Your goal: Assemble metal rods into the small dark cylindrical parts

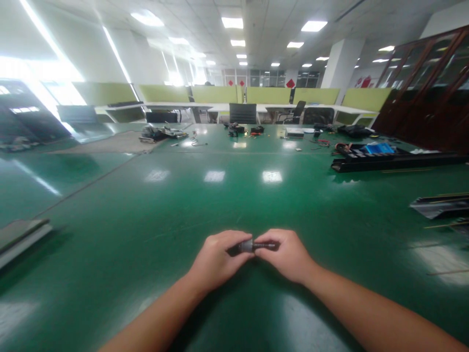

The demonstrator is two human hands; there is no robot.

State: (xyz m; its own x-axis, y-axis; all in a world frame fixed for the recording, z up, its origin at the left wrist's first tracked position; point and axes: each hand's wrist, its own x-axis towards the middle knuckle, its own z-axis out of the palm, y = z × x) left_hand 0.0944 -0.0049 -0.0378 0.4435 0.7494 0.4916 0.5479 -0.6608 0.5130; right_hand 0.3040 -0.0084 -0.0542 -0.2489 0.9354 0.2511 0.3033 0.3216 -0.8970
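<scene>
My left hand [216, 259] and my right hand [287, 254] meet low over the green table [234, 195], both closed round one small dark cylindrical part [252, 246] held between them. The left fingers wrap its thicker left end. The right fingers pinch its thinner right end. Most of the part is hidden by my fingers, and I cannot tell what it is.
Long black trays with a blue item [381, 155] lie at the right. A dark flat piece [439, 205] sits at the right edge and a grey slab [18, 237] at the left edge. Tools and cables [164, 133] are scattered along the far side, with chairs and green partitions behind.
</scene>
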